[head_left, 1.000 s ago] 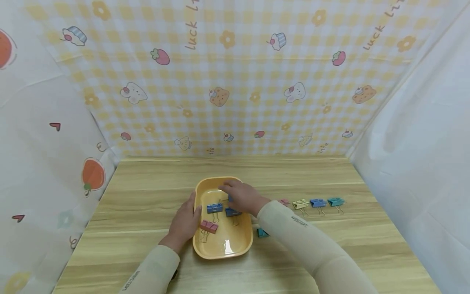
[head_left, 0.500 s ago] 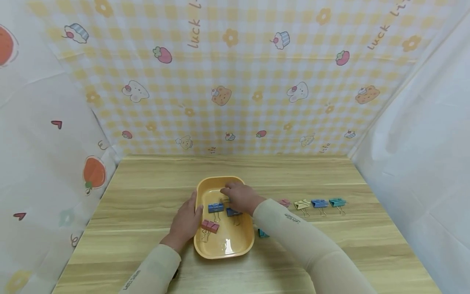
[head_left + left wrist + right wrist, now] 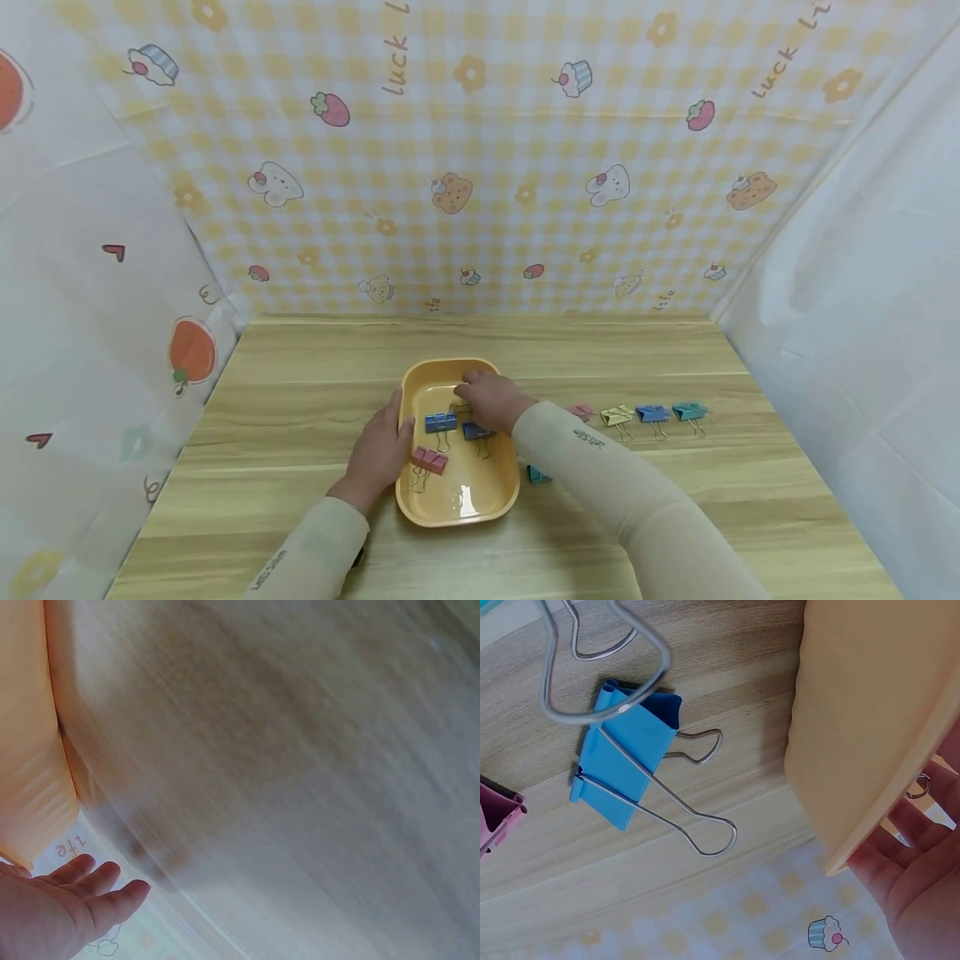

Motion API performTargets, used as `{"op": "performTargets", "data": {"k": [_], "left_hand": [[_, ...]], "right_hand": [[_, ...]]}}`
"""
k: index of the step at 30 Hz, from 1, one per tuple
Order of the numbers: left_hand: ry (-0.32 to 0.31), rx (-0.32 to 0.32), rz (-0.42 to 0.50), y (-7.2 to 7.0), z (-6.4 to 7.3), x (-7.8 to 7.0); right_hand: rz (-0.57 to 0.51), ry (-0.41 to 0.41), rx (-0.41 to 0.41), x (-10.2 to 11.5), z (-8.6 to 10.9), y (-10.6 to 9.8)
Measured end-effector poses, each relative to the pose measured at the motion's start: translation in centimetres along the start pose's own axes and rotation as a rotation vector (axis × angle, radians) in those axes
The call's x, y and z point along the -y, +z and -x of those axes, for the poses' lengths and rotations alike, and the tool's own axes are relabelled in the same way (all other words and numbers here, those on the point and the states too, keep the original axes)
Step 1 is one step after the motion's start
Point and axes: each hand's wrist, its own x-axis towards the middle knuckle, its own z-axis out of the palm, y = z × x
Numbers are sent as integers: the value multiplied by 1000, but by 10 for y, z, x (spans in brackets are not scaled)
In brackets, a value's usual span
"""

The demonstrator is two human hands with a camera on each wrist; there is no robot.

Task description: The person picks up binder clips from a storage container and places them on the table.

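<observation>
A yellow tray (image 3: 457, 504) sits on the table with several binder clips in it. A blue binder clip (image 3: 440, 423), a darker blue binder clip (image 3: 477, 432) and a pink binder clip (image 3: 429, 460) show there. My left hand (image 3: 381, 446) holds the tray's left side, thumb over the rim; in the left wrist view its other fingers (image 3: 120, 900) stretch out. Reaching over the right rim, my right hand (image 3: 489, 402) has its fingers curled at another binder clip, mostly hidden, whose wire handle (image 3: 922, 786) shows between the fingers in the right wrist view.
Right of the tray, pink (image 3: 582, 412), yellow (image 3: 617, 417), blue (image 3: 653, 414) and teal (image 3: 689, 412) binder clips form a row. Another teal clip (image 3: 538, 473) lies partly under the right sleeve. A bright blue clip (image 3: 630, 750) shows beside the tray. Patterned cloth (image 3: 480, 167) hangs behind.
My right hand shifts slightly right inside the tray, and its forearm moves a little to the left. The left hand and the tray stay nearly in place.
</observation>
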Motion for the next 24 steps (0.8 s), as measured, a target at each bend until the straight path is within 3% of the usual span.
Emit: {"op": "performTargets", "data": {"k": [11,18,24], "left_hand": [[-19,7,5,0,-1,-1],[10,-10,-4,0,0,0],[-20,11,2,0,0,0]], "right_hand": [[15,34,63,2,-1,-2],[30,39,81,1,-7,5],[23,42,95,1,-8,7]]}}
